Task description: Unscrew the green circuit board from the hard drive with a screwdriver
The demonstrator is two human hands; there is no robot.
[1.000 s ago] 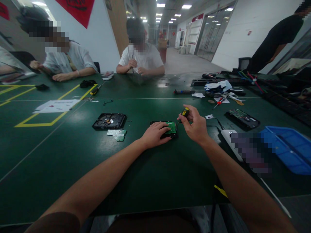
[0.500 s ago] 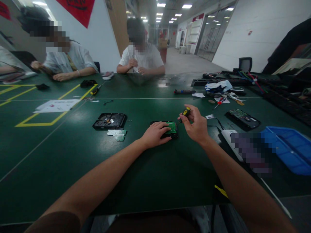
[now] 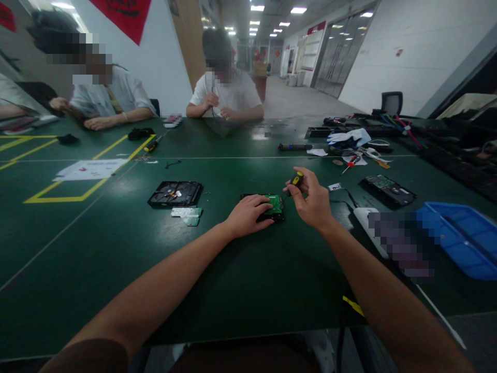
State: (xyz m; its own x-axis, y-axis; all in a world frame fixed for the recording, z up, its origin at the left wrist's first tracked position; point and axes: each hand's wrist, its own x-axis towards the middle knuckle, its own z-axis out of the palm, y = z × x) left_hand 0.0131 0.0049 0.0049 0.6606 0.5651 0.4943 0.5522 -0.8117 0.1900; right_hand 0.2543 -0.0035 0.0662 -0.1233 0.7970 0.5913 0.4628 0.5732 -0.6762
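A hard drive (image 3: 277,208) with a green circuit board uppermost lies on the table in front of me. My left hand (image 3: 250,213) holds it from the left, fingers across the board and thumb along the near edge, hiding much of it. In my right hand (image 3: 310,199) is a yellow-and-black screwdriver (image 3: 297,179), gripped by the handle and tilted. Its tip reaches the right end of the drive; the exact contact point is too small to see. To the left lie a second hard drive (image 3: 175,193), a detached circuit board (image 3: 190,215) and several tiny screws (image 3: 207,197).
At right are another hard drive (image 3: 389,189), a blue tray (image 3: 466,241) and a white device with a cable (image 3: 370,230). Farther back lie a red screwdriver (image 3: 351,162) and gloves (image 3: 351,138). Two people sit across the green table (image 3: 233,290); papers (image 3: 91,169) lie left.
A dark figure at the far right edge has gone out of view. My hands, the screwdriver and the drive have hardly moved.
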